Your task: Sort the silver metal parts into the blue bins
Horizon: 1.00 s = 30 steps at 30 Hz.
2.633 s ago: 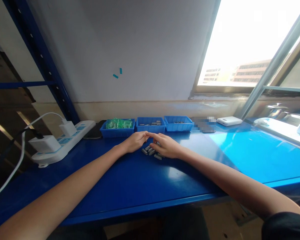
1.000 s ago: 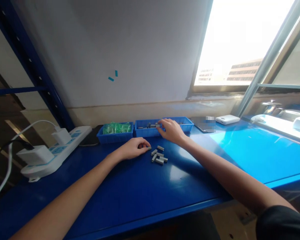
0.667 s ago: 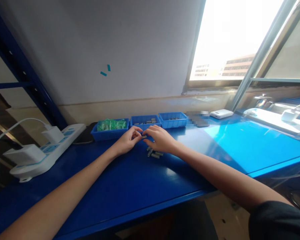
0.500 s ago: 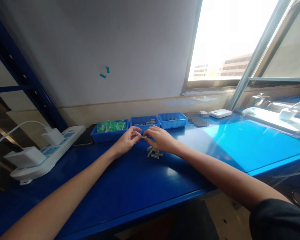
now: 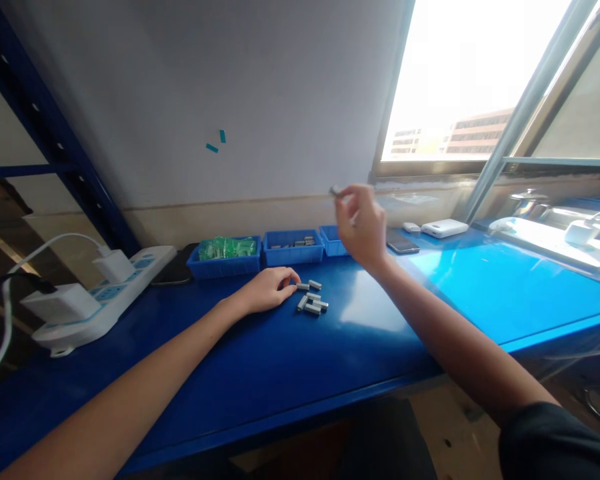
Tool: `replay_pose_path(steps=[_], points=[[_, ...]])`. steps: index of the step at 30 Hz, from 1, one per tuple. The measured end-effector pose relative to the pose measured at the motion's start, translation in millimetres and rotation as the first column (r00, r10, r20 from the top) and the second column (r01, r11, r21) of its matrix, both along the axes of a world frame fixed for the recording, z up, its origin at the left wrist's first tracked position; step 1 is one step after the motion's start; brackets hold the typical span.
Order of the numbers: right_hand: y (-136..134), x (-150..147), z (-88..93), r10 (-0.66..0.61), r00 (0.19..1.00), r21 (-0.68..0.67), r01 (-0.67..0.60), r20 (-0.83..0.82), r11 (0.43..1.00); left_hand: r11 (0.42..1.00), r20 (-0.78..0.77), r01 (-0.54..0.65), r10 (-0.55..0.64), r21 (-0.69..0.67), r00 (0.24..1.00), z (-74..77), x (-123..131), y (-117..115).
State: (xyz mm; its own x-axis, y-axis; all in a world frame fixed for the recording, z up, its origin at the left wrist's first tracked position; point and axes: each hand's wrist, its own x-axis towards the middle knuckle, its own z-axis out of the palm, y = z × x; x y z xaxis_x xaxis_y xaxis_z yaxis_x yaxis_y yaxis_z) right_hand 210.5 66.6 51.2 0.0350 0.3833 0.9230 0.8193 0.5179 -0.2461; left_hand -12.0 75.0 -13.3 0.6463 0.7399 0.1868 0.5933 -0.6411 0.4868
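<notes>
My right hand [image 5: 363,227] is raised above the right-hand blue bin, somewhat blurred. Its thumb and forefinger pinch a small grey metal cylinder [image 5: 334,191], whose details are smeared. Low on the desk, my left hand [image 5: 270,289] has its thumb and forefinger closed at the left end of another grey metal cylinder [image 5: 303,287]. Several more of these short cylinders [image 5: 313,309] lie loosely grouped just to the right of my left fingertips.
Along the wall stand a blue bin [image 5: 223,268] with green-and-clear packets, a middle bin [image 5: 294,255] holding metal pieces, and a right-hand bin [image 5: 334,247] partly behind my hand. A phone [image 5: 403,244], white box [image 5: 445,229] and power strip [image 5: 100,310] lie around.
My hands were together over the cylinders around a small piece. Now my right hand has risen up and right with a cylinder, while my left hand has come down to the group.
</notes>
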Motion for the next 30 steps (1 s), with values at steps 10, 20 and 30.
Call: replay_pose_path(steps=[10,20,30], points=[[-7.7,-29.9,-50.7,0.376,0.778,-0.577,-0.022,0.503,0.816,0.976,0.314,-0.093,0.153,-0.199,0.937,-4.9,-3.7,3.9],[-12.8,-20.0,-32.4,0.196,0.967,-0.125,-0.177,0.162,0.976,0.979,0.04,0.05,-0.043,-0.197,0.998,12.3,-6.4,-5.7],[7.1,-9.8,-29.4,0.133,0.908,-0.516,0.102,0.398,0.85,0.981,0.032,0.015,-0.009,-0.192,0.999,3.5,-2.2,-3.6]])
